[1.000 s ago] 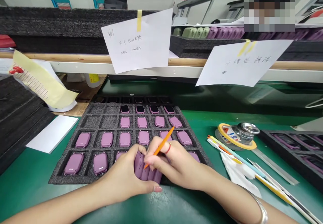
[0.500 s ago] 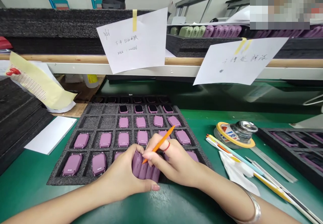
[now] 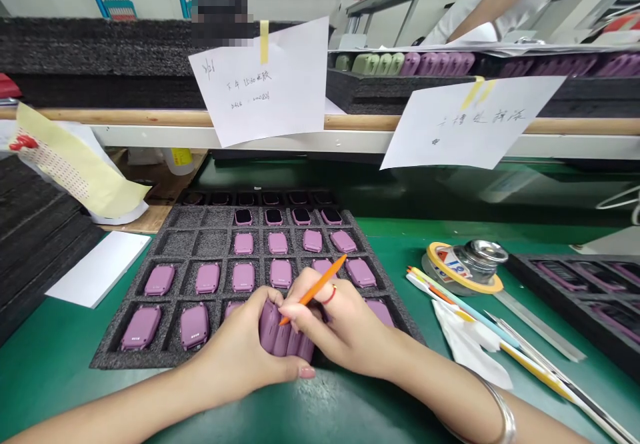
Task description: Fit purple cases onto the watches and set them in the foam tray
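Observation:
My left hand (image 3: 257,344) is closed around a row of several purple smartwatch cases (image 3: 286,339), stood on edge side by side. In my right hand (image 3: 340,321) is a slim orange pointed stick (image 3: 316,287), held like a pen. Its lower tip rests on or just above the side of the cases; which one I cannot tell. Under and behind both hands lies a black foam tray (image 3: 213,244), whose compartments hold more purple watch cases (image 3: 243,276), mostly back up. Those in the far row show black screens (image 3: 274,216). My hands cover part of the front row.
To the right are a glass jar with a metal top (image 3: 483,261), a roll of tape (image 3: 447,267), several thin sticks (image 3: 530,357) and a white cloth (image 3: 467,351). Another watch tray (image 3: 590,297) lies beyond. White paper (image 3: 97,267) sits left; a shelf (image 3: 360,139) crosses ahead. A person's arm (image 3: 493,7) shows behind.
The view has shifted slightly. The orange stick's tip has moved a little left along the held watch cases. A person's arm and white sleeve show at the upper right. My left hand keeps its grip.

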Demonstrator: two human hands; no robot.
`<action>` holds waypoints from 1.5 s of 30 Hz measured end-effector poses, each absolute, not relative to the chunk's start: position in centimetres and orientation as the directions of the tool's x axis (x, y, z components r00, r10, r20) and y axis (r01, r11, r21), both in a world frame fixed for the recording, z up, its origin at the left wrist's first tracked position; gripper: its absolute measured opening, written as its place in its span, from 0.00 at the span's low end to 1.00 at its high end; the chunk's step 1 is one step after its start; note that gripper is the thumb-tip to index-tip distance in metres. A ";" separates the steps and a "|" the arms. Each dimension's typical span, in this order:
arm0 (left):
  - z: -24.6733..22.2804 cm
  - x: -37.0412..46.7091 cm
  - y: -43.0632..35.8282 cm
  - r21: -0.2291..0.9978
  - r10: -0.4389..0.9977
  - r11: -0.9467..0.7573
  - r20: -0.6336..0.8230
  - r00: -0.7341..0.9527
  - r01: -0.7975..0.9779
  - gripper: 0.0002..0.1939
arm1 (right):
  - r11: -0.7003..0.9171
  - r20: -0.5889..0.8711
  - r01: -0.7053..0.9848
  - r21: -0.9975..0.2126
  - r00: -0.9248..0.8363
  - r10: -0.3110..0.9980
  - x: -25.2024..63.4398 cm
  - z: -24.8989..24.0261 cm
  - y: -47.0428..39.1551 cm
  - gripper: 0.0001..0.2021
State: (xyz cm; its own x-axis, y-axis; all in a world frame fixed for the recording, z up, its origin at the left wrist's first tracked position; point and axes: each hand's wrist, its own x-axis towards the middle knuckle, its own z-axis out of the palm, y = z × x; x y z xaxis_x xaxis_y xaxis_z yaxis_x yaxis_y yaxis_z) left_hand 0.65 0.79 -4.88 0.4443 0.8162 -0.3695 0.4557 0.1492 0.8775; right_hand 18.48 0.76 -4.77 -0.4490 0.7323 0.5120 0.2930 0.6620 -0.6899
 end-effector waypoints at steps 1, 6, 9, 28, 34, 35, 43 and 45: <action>-4.9 0.6 0.8 0.882 0.819 0.145 -0.362 0.446 0.449 0.27 | 0.662 0.515 0.284 -0.694 -0.447 0.731 18.4 -4.8 0.7 0.10; -5.2 0.7 0.7 0.889 0.827 0.150 -0.353 0.438 0.433 0.26 | 0.692 0.567 0.296 -0.659 -0.409 0.715 18.1 -5.0 0.5 0.11; -5.3 0.8 0.6 0.897 0.840 0.130 -0.326 0.433 0.422 0.26 | 0.697 0.580 0.312 -0.646 -0.393 0.714 17.9 -5.2 0.4 0.12; -5.1 0.9 0.6 0.914 0.840 0.161 -0.325 0.435 0.372 0.26 | 0.720 0.623 0.336 -0.607 -0.361 0.694 17.5 -5.5 0.4 0.10; -5.1 0.9 0.6 0.913 0.837 0.173 -0.334 0.433 0.369 0.26 | 0.713 0.629 0.339 -0.613 -0.336 0.701 17.3 -5.6 0.2 0.09; -5.1 0.9 0.5 0.920 0.840 0.162 -0.318 0.439 0.357 0.26 | 0.713 0.628 0.337 -0.614 -0.338 0.701 17.3 -5.6 0.2 0.09; -5.6 0.7 0.7 0.936 0.833 0.174 -0.306 0.461 0.306 0.26 | 0.691 0.618 0.254 -0.677 -0.313 0.721 17.5 -5.5 0.5 0.10; -5.8 0.4 0.6 0.936 0.851 0.188 -0.307 0.426 0.298 0.28 | 0.663 0.608 0.228 -0.713 -0.268 0.747 18.1 -5.2 0.8 0.08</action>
State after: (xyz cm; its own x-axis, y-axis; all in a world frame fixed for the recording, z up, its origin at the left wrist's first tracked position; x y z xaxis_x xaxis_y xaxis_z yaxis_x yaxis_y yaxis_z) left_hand 0.45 0.64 -5.82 0.4258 0.8512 -0.3068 0.2984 0.1880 0.9357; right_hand 18.12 0.81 -5.20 -0.2685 0.7468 0.6084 0.2276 0.6629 -0.7133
